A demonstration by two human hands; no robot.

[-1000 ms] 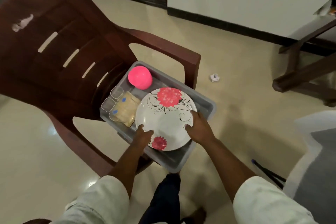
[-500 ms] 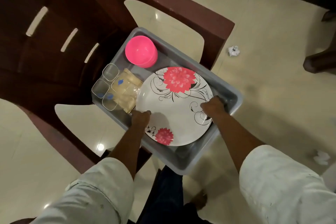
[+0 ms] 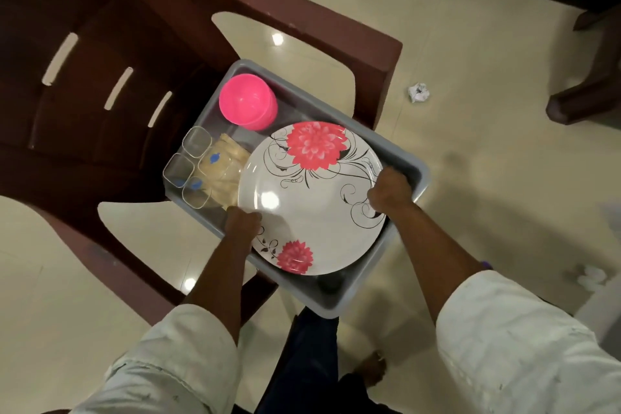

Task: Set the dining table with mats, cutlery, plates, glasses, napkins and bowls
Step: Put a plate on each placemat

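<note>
The flowered plate (image 3: 312, 198) lies between both hands, tilted across a grey tub (image 3: 408, 158) on a brown chair (image 3: 302, 27). The left hand (image 3: 243, 220) curls over its near-left rim; the right hand (image 3: 389, 191) grips its right rim. It looks stiff, glossy, probably slippery and breakable, so opposite rims suit best. Beyond the left hand sit clear glasses (image 3: 190, 166), napkins (image 3: 228, 161) and a pink bowl (image 3: 247, 101).

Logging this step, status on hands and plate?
Left hand and right hand grip floral plate at opposite edges. Plate over grey tub on chair. Nothing blocking.
</note>
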